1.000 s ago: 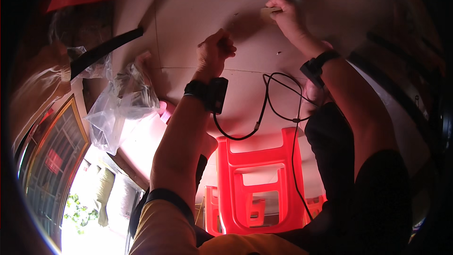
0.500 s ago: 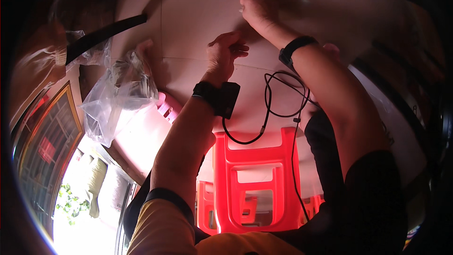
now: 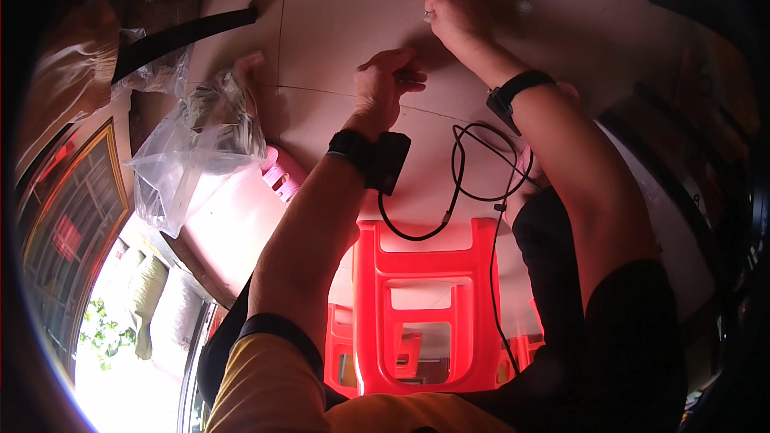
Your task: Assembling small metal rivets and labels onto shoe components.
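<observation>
My left hand [image 3: 382, 88] is held over the pale tiled floor [image 3: 345, 0], its thumb and forefinger together and the other fingers curled; whatever they grip, if anything, is hidden. Farther out and to the right, my right hand [image 3: 459, 22] is closed in a pinch. A tiny shiny bit [image 3: 428, 16] shows at its fingertips, too small to name. The two hands are apart. A black box [image 3: 391, 162] is strapped at my left wrist, and a black cable [image 3: 417, 237] runs from it. My right wrist wears a black band [image 3: 525, 84].
A red plastic stool [image 3: 367, 305] stands close below my arms. The cable loops beside my right forearm. To the left are a clear plastic bag [image 3: 172, 172], a pink slipper [image 3: 281, 172] and a dark curved strip [image 3: 188, 38]. A gold-framed panel [image 3: 76, 216] stands at far left.
My right hand has shifted slightly to the right, still pinched. The left hand keeps nearly the same place and pose. The whole view has tilted a little.
</observation>
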`<state>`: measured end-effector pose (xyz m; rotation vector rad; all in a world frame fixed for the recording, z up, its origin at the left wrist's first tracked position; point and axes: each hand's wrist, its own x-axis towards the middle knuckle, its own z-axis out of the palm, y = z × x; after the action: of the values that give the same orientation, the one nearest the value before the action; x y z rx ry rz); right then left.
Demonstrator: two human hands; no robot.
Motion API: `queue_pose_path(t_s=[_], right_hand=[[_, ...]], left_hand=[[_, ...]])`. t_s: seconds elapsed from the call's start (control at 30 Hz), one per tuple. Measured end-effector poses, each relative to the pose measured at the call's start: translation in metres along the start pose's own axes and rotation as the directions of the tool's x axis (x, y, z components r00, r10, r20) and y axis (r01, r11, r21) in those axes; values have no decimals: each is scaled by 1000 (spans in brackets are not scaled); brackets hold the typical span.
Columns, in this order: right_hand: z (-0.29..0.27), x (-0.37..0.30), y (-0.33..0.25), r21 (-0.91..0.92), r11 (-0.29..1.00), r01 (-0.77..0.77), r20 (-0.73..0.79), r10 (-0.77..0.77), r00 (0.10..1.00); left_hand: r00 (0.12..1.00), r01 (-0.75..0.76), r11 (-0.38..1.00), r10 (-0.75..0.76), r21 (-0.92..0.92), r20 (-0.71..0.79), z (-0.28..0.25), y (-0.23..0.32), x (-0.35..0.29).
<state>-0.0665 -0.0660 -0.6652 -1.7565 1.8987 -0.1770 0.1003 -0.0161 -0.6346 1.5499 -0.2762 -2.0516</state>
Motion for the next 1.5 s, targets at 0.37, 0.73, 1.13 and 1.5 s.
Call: queue_pose_path(t_s=[0.37,0.73,1.13,1.5], right_hand=[[0,-54,-39,270,916,298,17,-314,949],[3,-3,-6,57,998,-3,-73,7,997],[-3,0,-5,-70,995,69,9,-69,998],[0,-6,-12,-131,980,148,112,-133,985]], left_hand=[[981,91,931,-23,-353,192,-10,5,8],[989,121,987,-112,-105,93,-15,-4,2],[993,117,982,-113,-150,35,-11,-15,-4],[988,152,981,-155,-119,-13,-15,-22,-17]])
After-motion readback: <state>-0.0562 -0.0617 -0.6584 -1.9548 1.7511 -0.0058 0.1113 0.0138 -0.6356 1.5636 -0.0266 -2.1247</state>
